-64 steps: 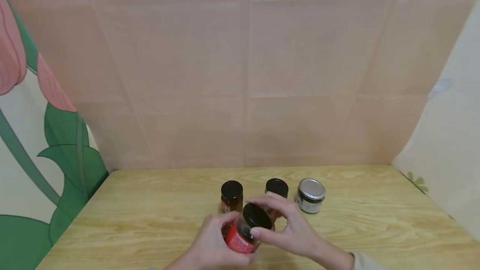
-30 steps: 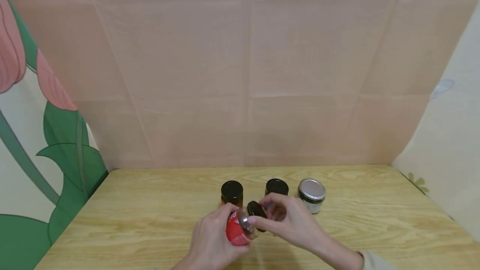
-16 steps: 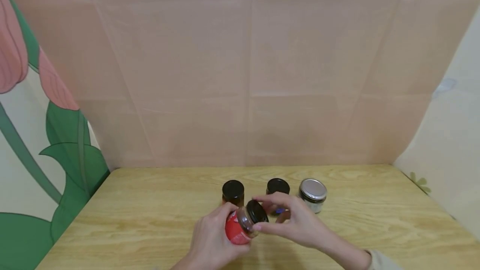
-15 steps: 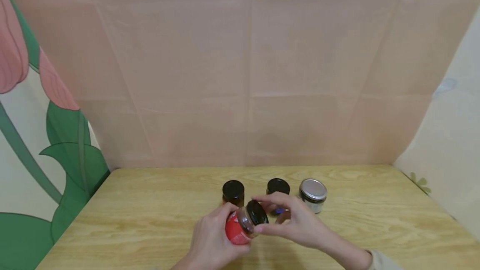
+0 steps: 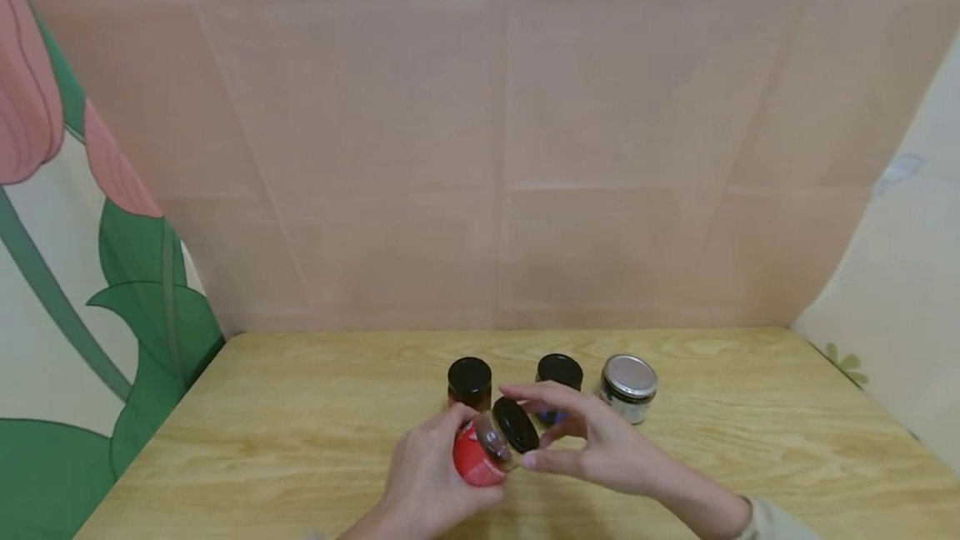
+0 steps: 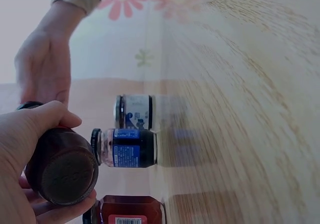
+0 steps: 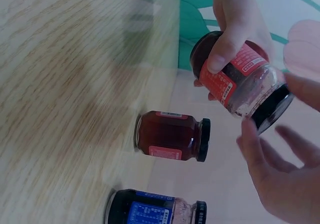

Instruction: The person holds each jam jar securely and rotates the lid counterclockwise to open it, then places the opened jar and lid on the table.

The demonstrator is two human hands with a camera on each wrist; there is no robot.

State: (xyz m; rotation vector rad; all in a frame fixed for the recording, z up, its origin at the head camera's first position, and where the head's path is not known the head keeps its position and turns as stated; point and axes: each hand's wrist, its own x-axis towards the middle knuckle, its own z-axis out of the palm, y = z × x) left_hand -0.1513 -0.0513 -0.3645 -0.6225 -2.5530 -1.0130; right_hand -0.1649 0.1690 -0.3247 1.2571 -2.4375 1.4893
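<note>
One tilted glass jar (image 5: pixel 477 454) | left hand (image 5: pixel 426 467) grips it | right hand (image 5: pixel 603 447) pinches circular lid (image 5: pixel 517 426)

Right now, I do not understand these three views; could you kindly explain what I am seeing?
There is no robot: a person works with two bare hands. The wide picture comes from a camera on the head; the two sideways ones come from the wrists. The left hand holds a tilted red-labelled jar; the right hand has its fingers at the black lid. On the wooden table also stand another red-labelled jar, a blue-labelled jar and a silver-lidded jar.
</note>
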